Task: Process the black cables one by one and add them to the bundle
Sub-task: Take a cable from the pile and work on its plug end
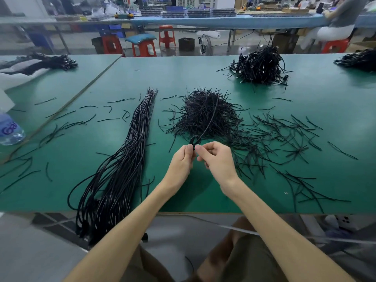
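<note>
Over the green table [183,78], my left hand [182,159] and my right hand [218,157] meet, both pinching the looped end of one black cable [209,123]. The cable rises from my fingers and runs up across a heap of short black ties [205,112]. A long bundle of black cables [122,159] lies to the left, tied near its far end and hanging over the front edge of the table.
A pile of coiled black cables [260,66] sits at the back right, another [360,60] at the far right edge. Loose ties are scattered left and right [284,135]. A water bottle [10,129] stands at the left edge. Stools and workbenches lie beyond.
</note>
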Tool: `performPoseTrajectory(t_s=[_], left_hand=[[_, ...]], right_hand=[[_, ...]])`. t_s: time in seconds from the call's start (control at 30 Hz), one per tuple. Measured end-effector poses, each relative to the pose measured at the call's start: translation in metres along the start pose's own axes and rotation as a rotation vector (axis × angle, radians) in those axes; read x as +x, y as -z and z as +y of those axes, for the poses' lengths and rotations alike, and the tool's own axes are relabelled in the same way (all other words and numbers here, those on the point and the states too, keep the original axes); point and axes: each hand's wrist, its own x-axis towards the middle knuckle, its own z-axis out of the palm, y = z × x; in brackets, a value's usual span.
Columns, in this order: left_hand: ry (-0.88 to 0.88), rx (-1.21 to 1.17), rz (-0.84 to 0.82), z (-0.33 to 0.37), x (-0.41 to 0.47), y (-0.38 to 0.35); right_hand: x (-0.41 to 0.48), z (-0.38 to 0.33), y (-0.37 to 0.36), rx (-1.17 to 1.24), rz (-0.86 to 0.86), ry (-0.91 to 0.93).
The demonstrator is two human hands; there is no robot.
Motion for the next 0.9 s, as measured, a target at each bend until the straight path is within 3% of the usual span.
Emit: performPoseTrajectory(t_s=[0.13,0.23,0.7,0.9], left_hand=[[-0.058,0.021,-0.061,0.003,-0.006,-0.001],[-0.082,-0.032,-0.103,0.007,-0.009,-0.002],[0.033,-0.123,-0.007,0.005,-0.004,0.004],[0.007,-0.077,-0.006,0.003,-0.004,0.003]], right_hand=[[0.003,-0.005,-0.013,0.253,0.054,-0.195],[0.004,-0.006,-0.015,0.328,0.064,-0.235],[-0.008,0.004,-0.004,0.252,-0.089,-0.145],[-0.010,0.005,0.001,0.235,-0.061,-0.138]])
